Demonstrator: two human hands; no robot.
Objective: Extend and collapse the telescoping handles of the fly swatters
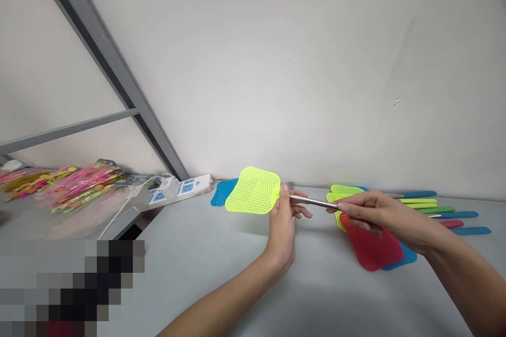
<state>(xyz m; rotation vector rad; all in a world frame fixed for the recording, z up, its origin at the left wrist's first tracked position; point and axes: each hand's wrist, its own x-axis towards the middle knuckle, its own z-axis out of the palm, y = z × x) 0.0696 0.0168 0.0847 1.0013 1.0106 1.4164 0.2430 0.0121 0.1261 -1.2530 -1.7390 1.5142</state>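
Note:
A yellow-green fly swatter [253, 191] with a perforated head and a metal telescopic shaft is held above the table, its head toward the left. My left hand [285, 221] pinches it where the head joins the shaft, the other fingers partly spread. My right hand [375, 216] is closed round the far end of the shaft and hides the handle. Under and beyond my right hand lie a red fly swatter [373, 246] and several blue, green and yellow ones. Behind the held swatter's head lies a blue swatter head [222, 192].
A white power strip [193, 187] with a plugged-in adapter lies along the left edge of the grey table [197, 263]. Further left, another surface bears bagged pink and yellow items [87, 181]. A pale wall [296, 63] rises behind. The lower left corner is pixelated.

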